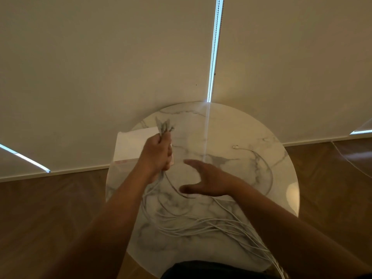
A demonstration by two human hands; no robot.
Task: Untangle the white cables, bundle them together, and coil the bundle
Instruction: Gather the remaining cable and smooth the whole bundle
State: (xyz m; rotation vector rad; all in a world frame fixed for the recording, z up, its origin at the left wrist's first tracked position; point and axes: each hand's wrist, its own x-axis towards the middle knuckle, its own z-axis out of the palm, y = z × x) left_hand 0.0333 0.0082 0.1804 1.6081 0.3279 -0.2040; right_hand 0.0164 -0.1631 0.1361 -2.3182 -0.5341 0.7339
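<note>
A sheet of paper [130, 143] overhangs the table's [281, 188] left rim. Beside it the left hand [157, 156] clamps the cables [201, 226], which trail off the table's near-right rim. The right hand [209, 182] hovers mid-table, fingers spread.

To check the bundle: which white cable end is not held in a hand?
The lone cable end lying on the table, far right side; the left hand grips the other ends.
</note>
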